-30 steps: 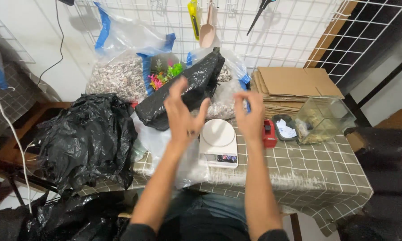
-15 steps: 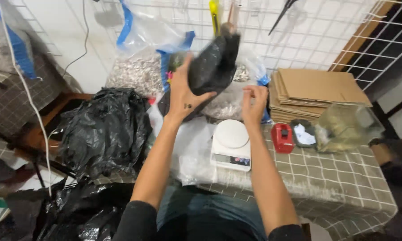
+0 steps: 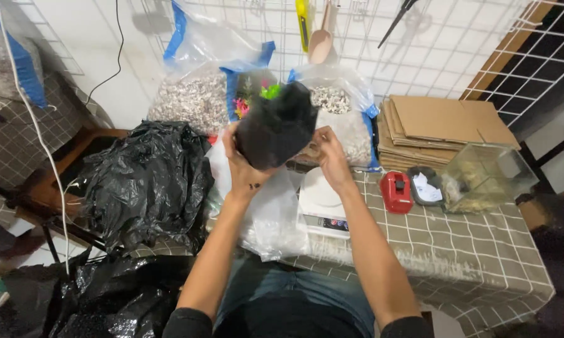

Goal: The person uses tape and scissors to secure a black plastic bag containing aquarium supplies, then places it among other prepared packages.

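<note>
A filled black plastic bag (image 3: 275,125) is held up above the table between both hands. My left hand (image 3: 241,166) grips its lower left side from underneath. My right hand (image 3: 329,156) touches its right side, fingers bent against the bag. Just below the bag a white kitchen scale (image 3: 322,200) sits on the checked tablecloth (image 3: 457,250). A clear plastic bag (image 3: 272,216) lies to the left of the scale, under my left forearm.
Large clear bags of gravel (image 3: 197,97) with blue edges stand behind. Flat cardboard (image 3: 441,122), a red box (image 3: 396,191), a small dark dish (image 3: 426,186) and a clear container (image 3: 485,178) are at right. Black rubbish bags (image 3: 144,181) pile up at left. A wire grid (image 3: 432,44) holds tools.
The black bag has been drawn closer and turned more upright. Both hands have closed in on it, the right one now touching its side. The camera has tilted nearer to the table.
</note>
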